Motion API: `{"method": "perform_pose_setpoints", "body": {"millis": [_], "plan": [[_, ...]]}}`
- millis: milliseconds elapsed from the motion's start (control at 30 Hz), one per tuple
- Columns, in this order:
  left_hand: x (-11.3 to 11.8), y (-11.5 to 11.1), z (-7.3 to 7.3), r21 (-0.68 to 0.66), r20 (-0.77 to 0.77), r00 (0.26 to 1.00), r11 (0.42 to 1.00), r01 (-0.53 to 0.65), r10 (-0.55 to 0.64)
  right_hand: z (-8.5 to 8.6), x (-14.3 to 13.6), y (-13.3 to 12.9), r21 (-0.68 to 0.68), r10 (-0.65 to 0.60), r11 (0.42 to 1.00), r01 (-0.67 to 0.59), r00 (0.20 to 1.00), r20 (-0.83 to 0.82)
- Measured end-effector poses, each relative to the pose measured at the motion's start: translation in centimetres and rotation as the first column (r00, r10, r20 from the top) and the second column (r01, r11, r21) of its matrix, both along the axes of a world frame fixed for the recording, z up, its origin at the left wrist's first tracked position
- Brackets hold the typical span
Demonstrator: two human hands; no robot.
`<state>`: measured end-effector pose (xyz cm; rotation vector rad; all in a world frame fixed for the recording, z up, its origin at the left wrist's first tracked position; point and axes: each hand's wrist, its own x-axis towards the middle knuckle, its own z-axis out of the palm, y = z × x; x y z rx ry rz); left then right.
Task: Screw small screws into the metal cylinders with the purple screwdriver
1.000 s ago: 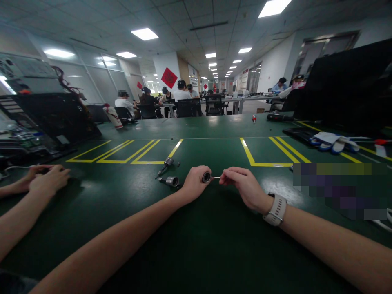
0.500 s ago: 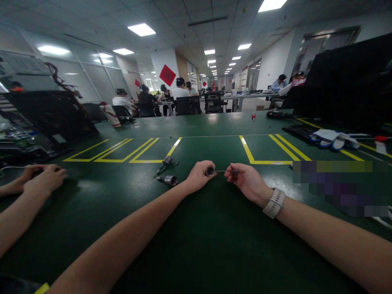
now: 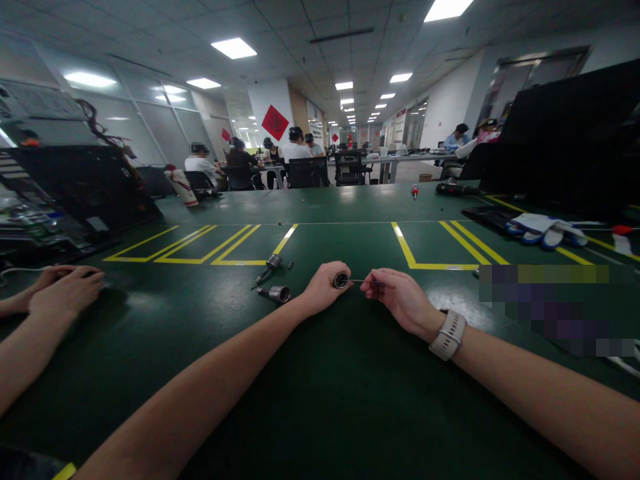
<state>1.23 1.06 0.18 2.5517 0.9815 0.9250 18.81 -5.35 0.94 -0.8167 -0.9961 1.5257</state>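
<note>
My left hand point(image 3: 323, 288) is closed around a round metal cylinder point(image 3: 341, 281), whose dark hollow end faces right. My right hand point(image 3: 397, 293), with a pale watch strap on the wrist, pinches a thin-shafted tool like a slim screwdriver point(image 3: 356, 281). The tool's shaft points left into or against the cylinder's open end; I cannot tell how deep it reaches. Its handle is mostly hidden by my fingers. Left of my left hand lie two grey metal parts, a stepped shaft piece point(image 3: 271, 267) and a cup-ended piece point(image 3: 279, 293), with a tiny dark part point(image 3: 290, 265) nearby.
A co-worker's hands point(image 3: 65, 290) rest on the green table point(image 3: 320, 400) at left. Yellow tape marks point(image 3: 405, 247) cross it. White-and-blue gloves point(image 3: 545, 229), a small red object point(image 3: 415, 191) and a black monitor point(image 3: 570, 140) are at right. A dark panel point(image 3: 85, 190) stands left.
My right hand has turned slightly, its fingers now covering more of the tool's handle. The cylinder has shifted slightly left. The co-worker's hands have flattened and moved a little left.
</note>
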Motion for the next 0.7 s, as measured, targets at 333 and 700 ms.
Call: {"method": "perform_pose_setpoints", "body": {"millis": [333,700], "plan": [[0.05,-0.11,0.21,-0.01,-0.034,0.998,0.999,0.044,-0.044,-0.46,0.34,0.52,-0.077,-0.037,0.996,0.034,0.998,-0.042],[-0.19,-0.35,0.48,0.173,-0.211,0.977,0.985,0.022,0.015,-0.43,0.27,0.31,0.03,-0.133,0.991,0.132,0.991,0.025]]}}
